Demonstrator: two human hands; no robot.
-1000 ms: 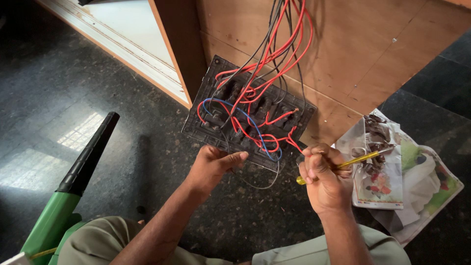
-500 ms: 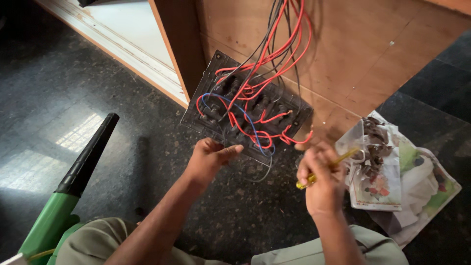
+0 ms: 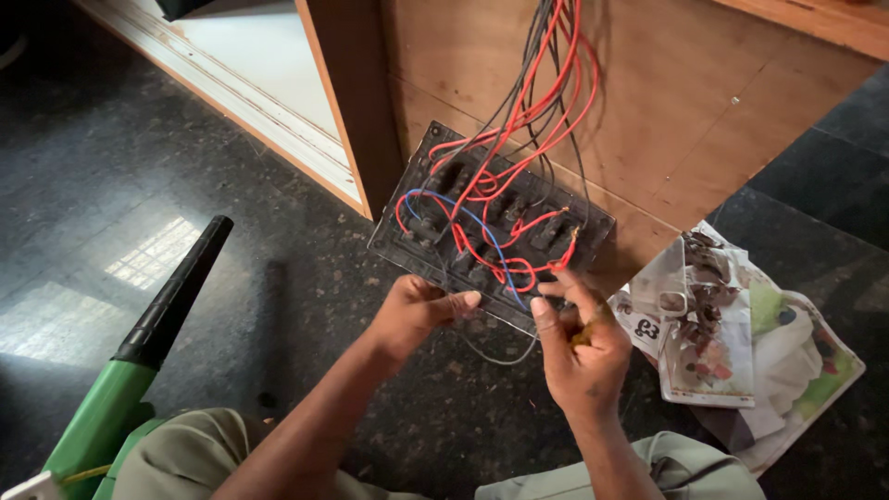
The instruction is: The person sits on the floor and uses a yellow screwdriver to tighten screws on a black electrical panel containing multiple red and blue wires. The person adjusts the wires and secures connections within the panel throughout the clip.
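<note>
**Switch panel being wired at the foot of a wooden cabinet**

Switch panel [image 3: 491, 227], a dark plate seen from its back, is leaning tilted against the wooden cabinet [image 3: 667, 120], its lower edge down near the dark stone floor [image 3: 139, 185]. Red wires [image 3: 542, 102], along with grey and black ones, are hanging down from above and running into the terminals; a blue wire [image 3: 463, 218] is looping across the plate.

Left hand [image 3: 412, 315] is curling loosely at the panel's lower edge, its thumb and forefinger stretching out toward the other hand; its grip is half closed, and whether it is pinching the thin grey wire [image 3: 500, 356] sagging below the panel cannot be told. Right hand [image 3: 579, 347] is closing its grip around a screwdriver with a yellow handle [image 3: 585, 333], most of which is hidden in the fist, while its fingertips are touching the red wire ends at the panel's lower right corner.

Just right of that hand, crumpled paper and plastic wrappers [image 3: 741, 361] are lying on the floor, touching the cabinet's base, with small dark parts [image 3: 704, 278] on top. At the lower left, a green tool with a long black nozzle [image 3: 176, 296] is lying slanted on the floor, well apart from the panel. Olive trouser knees [image 3: 176, 454] are showing along the bottom edge.
</note>
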